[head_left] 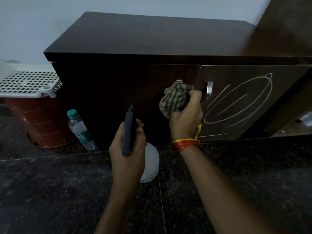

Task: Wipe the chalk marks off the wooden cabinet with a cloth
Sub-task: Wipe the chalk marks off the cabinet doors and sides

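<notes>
A low dark wooden cabinet stands against the wall. Its right door carries white chalk marks: looping ovals and slanted strokes. My right hand grips a bunched green checked cloth, held against the cabinet front near the two metal handles, where the doors meet. My left hand holds a spray bottle by its black trigger head, nozzle pointing at the left door; the white bottle body shows below the hand.
A clear water bottle with a green cap leans at the cabinet's left foot. Beside it stands a red-brown bin with a white perforated lid. The floor is dark speckled stone tile.
</notes>
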A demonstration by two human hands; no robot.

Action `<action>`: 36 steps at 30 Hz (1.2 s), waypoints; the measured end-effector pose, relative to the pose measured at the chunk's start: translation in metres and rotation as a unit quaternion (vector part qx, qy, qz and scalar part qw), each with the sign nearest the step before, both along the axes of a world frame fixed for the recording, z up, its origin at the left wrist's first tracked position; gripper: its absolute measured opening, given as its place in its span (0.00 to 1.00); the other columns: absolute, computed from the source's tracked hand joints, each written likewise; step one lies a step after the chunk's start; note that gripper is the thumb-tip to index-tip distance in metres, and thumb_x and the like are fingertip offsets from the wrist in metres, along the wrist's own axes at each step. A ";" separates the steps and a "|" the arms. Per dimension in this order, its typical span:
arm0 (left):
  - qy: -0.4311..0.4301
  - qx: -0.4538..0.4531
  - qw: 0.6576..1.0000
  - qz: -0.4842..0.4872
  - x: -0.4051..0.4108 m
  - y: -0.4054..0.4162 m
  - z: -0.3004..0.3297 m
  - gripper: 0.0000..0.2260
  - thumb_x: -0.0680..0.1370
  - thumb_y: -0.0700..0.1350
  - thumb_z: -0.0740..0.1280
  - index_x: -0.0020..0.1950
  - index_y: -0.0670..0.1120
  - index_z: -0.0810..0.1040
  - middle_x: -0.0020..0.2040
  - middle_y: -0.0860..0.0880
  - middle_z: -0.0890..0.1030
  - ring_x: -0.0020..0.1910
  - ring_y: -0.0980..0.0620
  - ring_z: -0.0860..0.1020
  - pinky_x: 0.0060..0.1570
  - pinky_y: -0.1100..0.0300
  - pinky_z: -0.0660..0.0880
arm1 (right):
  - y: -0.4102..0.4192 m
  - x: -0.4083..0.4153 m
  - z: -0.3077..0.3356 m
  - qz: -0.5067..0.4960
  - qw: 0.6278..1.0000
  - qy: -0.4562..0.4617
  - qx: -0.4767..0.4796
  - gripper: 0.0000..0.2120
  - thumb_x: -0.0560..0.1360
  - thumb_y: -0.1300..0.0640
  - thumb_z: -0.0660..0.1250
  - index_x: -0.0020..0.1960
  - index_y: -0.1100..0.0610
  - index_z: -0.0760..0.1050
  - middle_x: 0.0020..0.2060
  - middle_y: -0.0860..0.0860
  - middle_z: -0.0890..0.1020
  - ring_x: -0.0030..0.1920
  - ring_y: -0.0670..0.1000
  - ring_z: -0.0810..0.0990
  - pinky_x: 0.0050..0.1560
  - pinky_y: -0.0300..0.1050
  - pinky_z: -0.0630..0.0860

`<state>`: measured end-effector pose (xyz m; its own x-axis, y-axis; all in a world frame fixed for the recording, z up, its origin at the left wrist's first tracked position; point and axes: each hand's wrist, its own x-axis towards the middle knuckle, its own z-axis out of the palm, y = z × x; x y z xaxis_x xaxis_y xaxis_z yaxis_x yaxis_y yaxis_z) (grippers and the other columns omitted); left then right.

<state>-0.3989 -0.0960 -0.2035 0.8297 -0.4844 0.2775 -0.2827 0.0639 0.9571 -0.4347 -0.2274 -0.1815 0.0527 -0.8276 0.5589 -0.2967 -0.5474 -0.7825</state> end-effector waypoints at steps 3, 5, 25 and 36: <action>0.000 -0.009 1.000 -0.008 -0.001 -0.001 0.000 0.08 0.81 0.43 0.62 0.56 0.41 0.76 0.42 0.48 0.78 0.41 0.58 0.77 0.40 0.71 0.71 | -0.007 -0.001 0.018 -0.014 0.999 0.034 0.014 0.14 0.70 0.67 0.64 0.55 0.57 0.70 0.45 0.51 0.80 0.45 0.49 0.78 0.40 0.39 0.76; 0.005 -0.014 1.000 -0.013 -0.001 -0.002 -0.003 0.10 0.79 0.46 0.61 0.55 0.42 0.76 0.42 0.48 0.78 0.40 0.58 0.77 0.40 0.71 0.72 | -0.013 0.001 0.019 -0.031 0.998 0.036 0.042 0.15 0.71 0.67 0.63 0.55 0.56 0.70 0.43 0.49 0.78 0.42 0.46 0.76 0.35 0.30 0.71; 0.026 -0.008 0.999 -0.018 -0.001 -0.001 -0.005 0.05 0.81 0.41 0.63 0.53 0.44 0.77 0.42 0.49 0.78 0.42 0.55 0.77 0.41 0.70 0.72 | -0.011 -0.003 -0.024 0.049 0.997 0.000 -0.060 0.12 0.69 0.71 0.60 0.47 0.56 0.69 0.42 0.51 0.74 0.43 0.45 0.73 0.43 0.35 0.71; 0.011 -0.010 0.999 -0.033 -0.005 -0.002 -0.011 0.09 0.78 0.50 0.62 0.52 0.47 0.76 0.39 0.51 0.77 0.40 0.56 0.77 0.41 0.68 0.73 | -0.014 -0.003 -0.030 0.031 0.997 -0.029 -0.064 0.09 0.70 0.71 0.63 0.49 0.62 0.72 0.45 0.54 0.75 0.45 0.45 0.73 0.46 0.30 0.70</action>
